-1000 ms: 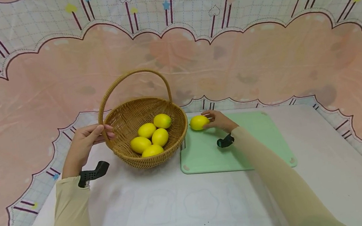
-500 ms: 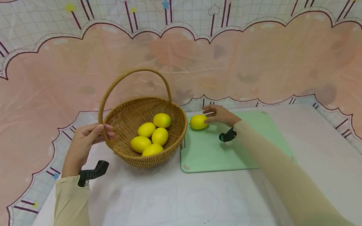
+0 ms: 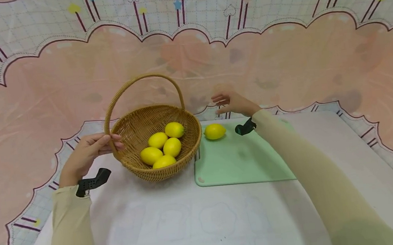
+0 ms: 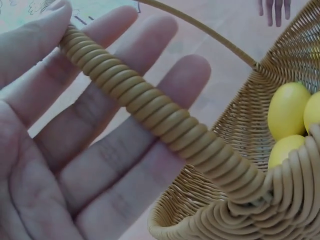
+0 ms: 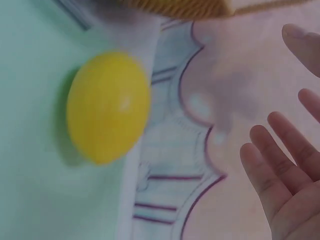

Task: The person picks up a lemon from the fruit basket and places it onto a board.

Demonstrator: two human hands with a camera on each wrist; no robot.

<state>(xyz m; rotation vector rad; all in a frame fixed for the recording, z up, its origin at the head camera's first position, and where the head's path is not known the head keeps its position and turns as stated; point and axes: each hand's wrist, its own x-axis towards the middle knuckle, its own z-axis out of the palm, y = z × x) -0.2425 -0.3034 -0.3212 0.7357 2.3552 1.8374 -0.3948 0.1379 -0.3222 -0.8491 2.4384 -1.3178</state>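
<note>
My left hand (image 3: 88, 154) holds the wicker basket (image 3: 137, 121) by the lower left end of its arched handle. In the left wrist view the thumb and fingers (image 4: 185, 80) pinch the wound handle (image 4: 135, 95) between them. Several yellow lemons (image 3: 152, 156) lie inside the basket, which tilts toward me. One more lemon (image 3: 215, 131) rests on the far left corner of the green cutting board (image 3: 238, 162). Above and behind that lemon hovers my right hand (image 3: 234, 103), apart from it, its fingers spread with nothing in them.
A white table (image 3: 179, 222) with faint printed shapes lies under everything. Behind it hangs a pink and white patterned cloth (image 3: 285, 66). The basket stands close beside the cutting board's left edge.
My right hand has let go of the lemon on the board and risen up and away from it. That lemon has stayed in place, and my left hand still holds the basket handle.
</note>
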